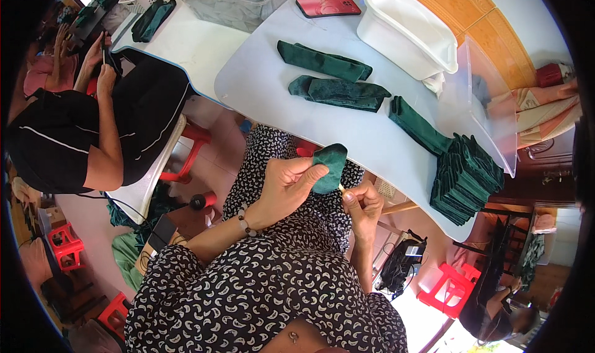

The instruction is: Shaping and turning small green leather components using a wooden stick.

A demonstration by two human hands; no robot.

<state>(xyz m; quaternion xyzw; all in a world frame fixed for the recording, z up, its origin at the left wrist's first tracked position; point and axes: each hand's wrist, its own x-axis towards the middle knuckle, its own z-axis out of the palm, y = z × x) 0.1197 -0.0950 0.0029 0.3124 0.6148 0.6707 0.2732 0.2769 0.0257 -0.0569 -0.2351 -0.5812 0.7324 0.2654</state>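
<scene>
Nearest is the lap, covered by a black dress with pale crescent shapes. Above it the two hands are apart, each pinching something. The left hand, with a beaded bracelet at its wrist, grips a dark green velvet piece between thumb and fingers, short of the table's near edge. The right hand has thumb and forefinger closed on a thin pale stick at the velvet's lower right side; the fingers cover much of it, so it may be some other slim tool.

Just past the hands is the white table. Two folded green velvet strips lie on it roughly side by side, and a third strip slants toward a thick stack of folded green velvet, which fills the right-hand end (its layers fanned unevenly). Behind the stack, a clear plastic panel stands tilted, with a white plastic tub beside it and a red phone lying left of the tub. Farther left, a clear bin holds greyish material.

Beyond the table's left side sits a co-worker in black, near a red stool. On the floor to the right are a black bag-like bundle and another red stool.
</scene>
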